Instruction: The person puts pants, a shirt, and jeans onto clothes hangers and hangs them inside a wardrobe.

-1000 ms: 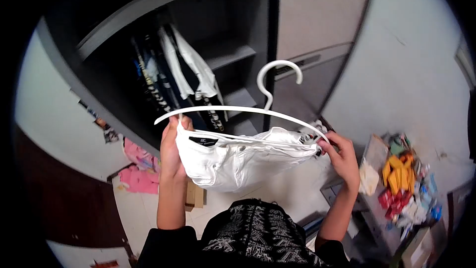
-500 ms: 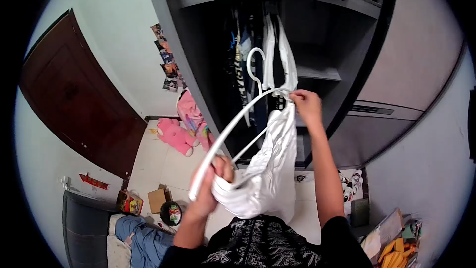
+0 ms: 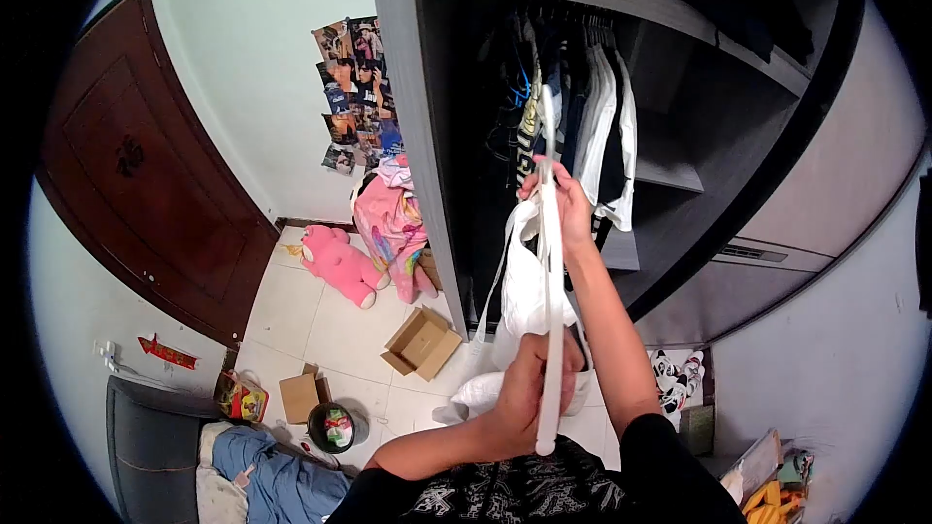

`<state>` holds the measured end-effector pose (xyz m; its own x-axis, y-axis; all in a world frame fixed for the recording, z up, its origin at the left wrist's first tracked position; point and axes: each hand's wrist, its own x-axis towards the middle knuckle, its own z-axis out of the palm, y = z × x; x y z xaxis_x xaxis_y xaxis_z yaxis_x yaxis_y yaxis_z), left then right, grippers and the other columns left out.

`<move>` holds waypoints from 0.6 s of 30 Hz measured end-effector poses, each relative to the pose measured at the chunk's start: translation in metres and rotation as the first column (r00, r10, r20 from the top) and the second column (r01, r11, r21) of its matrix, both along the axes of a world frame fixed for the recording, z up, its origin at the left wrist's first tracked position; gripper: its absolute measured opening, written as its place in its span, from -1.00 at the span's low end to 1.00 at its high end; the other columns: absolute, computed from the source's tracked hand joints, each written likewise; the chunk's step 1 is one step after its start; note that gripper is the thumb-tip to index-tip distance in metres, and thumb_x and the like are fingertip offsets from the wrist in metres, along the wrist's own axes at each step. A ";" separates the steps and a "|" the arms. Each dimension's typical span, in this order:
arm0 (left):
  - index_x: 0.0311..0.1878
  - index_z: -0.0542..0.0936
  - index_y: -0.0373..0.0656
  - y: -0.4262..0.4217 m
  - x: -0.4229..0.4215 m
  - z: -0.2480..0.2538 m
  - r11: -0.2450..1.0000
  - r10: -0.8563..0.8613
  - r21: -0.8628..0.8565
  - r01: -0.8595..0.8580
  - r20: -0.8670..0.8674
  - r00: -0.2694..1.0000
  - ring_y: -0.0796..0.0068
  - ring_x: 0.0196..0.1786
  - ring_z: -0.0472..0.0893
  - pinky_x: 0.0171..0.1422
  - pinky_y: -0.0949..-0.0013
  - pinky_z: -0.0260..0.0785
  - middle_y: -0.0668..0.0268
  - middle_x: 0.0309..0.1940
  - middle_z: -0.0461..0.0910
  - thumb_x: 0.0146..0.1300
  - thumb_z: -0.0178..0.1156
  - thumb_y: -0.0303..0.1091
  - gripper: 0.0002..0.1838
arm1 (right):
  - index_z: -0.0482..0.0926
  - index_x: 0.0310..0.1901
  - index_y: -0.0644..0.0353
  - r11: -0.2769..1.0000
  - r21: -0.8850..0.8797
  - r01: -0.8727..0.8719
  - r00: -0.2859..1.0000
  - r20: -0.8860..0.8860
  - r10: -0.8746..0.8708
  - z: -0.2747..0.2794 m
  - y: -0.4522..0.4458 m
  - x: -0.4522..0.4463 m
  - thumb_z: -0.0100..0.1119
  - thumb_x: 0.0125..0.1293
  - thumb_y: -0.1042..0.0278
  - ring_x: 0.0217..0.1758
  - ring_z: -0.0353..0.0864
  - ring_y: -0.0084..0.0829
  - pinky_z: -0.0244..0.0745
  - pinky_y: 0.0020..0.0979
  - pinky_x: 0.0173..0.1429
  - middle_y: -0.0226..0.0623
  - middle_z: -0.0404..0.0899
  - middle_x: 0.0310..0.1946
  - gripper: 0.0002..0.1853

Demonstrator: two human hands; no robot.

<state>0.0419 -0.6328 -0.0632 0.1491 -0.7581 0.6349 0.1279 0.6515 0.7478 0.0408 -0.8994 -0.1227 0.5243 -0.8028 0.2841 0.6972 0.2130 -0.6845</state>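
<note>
A white clothes hanger point(image 3: 551, 291) points away from me, seen nearly edge-on, its hook at the far end. My left hand point(image 3: 532, 383) is closed around its near part, with white cloth bunched below. Farther forward, my right hand point(image 3: 568, 204) is closed at the far part of the hanger, its fingers on the hanger and the cloth's upper edge. A white garment point(image 3: 524, 281) hangs between the hands, a thin strap-like edge dangling on its left. Its lower folds point(image 3: 481, 393) are partly hidden behind my left hand and forearm.
Ahead stands an open wardrobe point(image 3: 398, 87) with dark and white clothes point(image 3: 607, 116) on a rail and shelves at right. On the floor lie a pink plush toy point(image 3: 340, 262), an open cardboard box point(image 3: 422, 342), a black bin point(image 3: 332, 427) and shoes point(image 3: 680, 383).
The hanger has turned from slanting across my view to pointing straight ahead. My left hand has moved right, bringing the garment along. The view has shifted, showing more floor at left.
</note>
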 end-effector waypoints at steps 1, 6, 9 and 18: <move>-0.20 0.18 -0.13 0.000 0.005 0.006 0.998 0.016 0.055 -0.018 0.044 0.999 0.48 -0.37 0.20 -0.25 0.38 0.09 0.26 -0.42 0.25 0.49 -0.12 -0.34 -0.86 | 0.31 0.24 0.27 0.998 -0.051 0.045 0.998 -0.044 -0.048 -0.003 0.003 0.007 -0.29 0.53 0.11 -0.34 0.54 -0.37 0.49 -0.45 -0.15 -0.23 0.53 -0.42 -0.54; -0.05 0.25 -0.24 -0.025 0.035 0.016 0.984 -0.122 0.143 0.104 0.125 0.985 0.42 -0.35 0.48 -0.21 0.32 0.36 0.16 -0.35 0.44 0.35 -0.06 -0.61 -0.84 | 0.42 0.08 0.18 0.974 -0.205 0.095 0.994 -0.026 -0.103 -0.018 -0.028 0.060 -0.07 0.53 0.28 -0.52 0.21 -0.69 0.27 -0.61 -0.39 -0.49 0.30 -0.52 -0.77; -0.04 0.26 -0.23 -0.047 0.060 0.040 0.980 0.067 0.176 -0.093 0.146 0.987 0.42 -0.34 0.47 -0.22 0.34 0.35 0.21 -0.36 0.42 0.35 -0.04 -0.59 -0.83 | 0.43 0.06 0.22 0.951 -0.166 0.259 0.956 -0.096 -0.277 0.004 -0.038 0.105 -0.05 0.53 0.27 -0.52 0.26 -0.69 0.25 -0.63 -0.41 -0.51 0.31 -0.51 -0.77; -0.15 0.38 -0.26 -0.175 0.113 0.076 0.850 0.493 0.011 -0.527 0.336 0.803 0.55 -0.34 0.34 -0.22 0.45 0.27 0.29 -0.43 0.37 0.51 -0.05 -0.30 -0.81 | 0.57 -0.09 0.09 0.978 -0.100 0.184 0.979 0.111 -0.173 0.029 -0.179 0.223 0.11 0.46 0.18 -0.44 0.30 -0.73 0.21 -0.63 -0.40 -0.61 0.36 -0.47 -0.81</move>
